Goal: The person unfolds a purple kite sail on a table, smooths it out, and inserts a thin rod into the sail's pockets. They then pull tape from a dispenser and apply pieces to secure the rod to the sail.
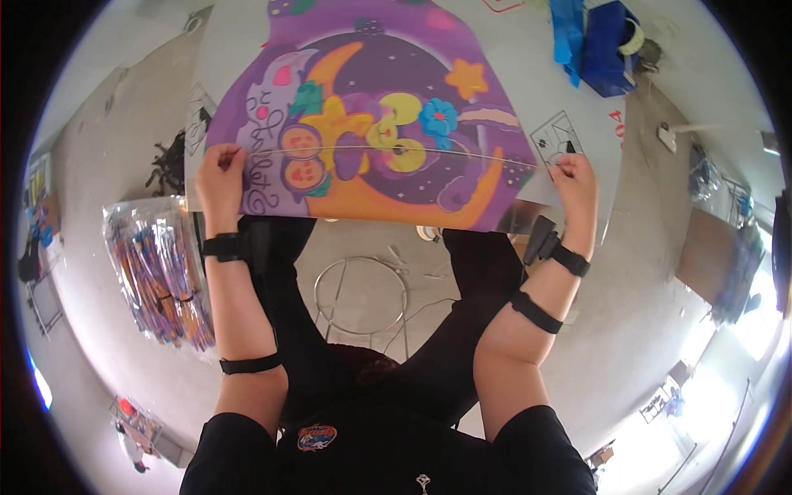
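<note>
A purple printed sheet (388, 62) with a crescent moon, stars and cartoon figures lies spread across a pale table (536, 78), its near edge above my knees. Stretched over it from side to side runs a thin pale strand (330, 148); whether it is a cord or a slim rod I cannot tell. My left hand (221, 177) pinches the strand at the sheet's left edge. At the right edge, the thumb and fingers of my right hand (575, 186) are pressed together on its other end. The strand looks straight and taut between them.
A blue tape dispenser (606, 54) stands at the table's far right. Left of my left arm is a clear plastic bag (157, 272) of bundled colourful pieces. A metal ring frame (319, 285) shows between my legs. Farther right stands a brown box (705, 252).
</note>
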A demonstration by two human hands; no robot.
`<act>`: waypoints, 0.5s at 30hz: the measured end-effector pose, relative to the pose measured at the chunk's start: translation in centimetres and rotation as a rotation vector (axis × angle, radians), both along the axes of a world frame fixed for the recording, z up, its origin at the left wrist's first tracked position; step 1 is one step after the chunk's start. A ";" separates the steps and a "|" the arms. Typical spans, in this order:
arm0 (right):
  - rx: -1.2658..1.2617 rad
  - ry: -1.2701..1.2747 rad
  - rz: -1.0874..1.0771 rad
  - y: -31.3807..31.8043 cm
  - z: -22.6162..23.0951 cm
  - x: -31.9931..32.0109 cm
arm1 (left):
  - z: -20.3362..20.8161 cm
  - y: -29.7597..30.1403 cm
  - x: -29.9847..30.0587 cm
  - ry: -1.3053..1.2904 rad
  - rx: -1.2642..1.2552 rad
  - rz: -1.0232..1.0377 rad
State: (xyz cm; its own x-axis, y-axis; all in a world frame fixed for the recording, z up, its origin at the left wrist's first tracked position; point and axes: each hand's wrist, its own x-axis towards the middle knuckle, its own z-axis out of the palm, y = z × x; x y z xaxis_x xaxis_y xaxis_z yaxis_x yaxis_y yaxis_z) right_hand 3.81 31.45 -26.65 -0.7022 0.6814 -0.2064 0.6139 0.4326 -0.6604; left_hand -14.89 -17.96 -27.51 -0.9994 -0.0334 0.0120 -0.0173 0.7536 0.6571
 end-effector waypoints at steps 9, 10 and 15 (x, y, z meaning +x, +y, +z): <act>0.037 -0.061 -0.035 -1.1 1.6 -0.4 | 0.0 1.0 0.1 -0.017 -0.016 0.002; 0.046 -0.071 -0.030 -1.2 1.7 -0.5 | 0.1 1.1 0.2 -0.016 -0.017 -0.001; 0.069 -0.074 -0.026 -1.7 2.1 -0.7 | -0.1 0.5 0.1 0.087 -0.194 -0.068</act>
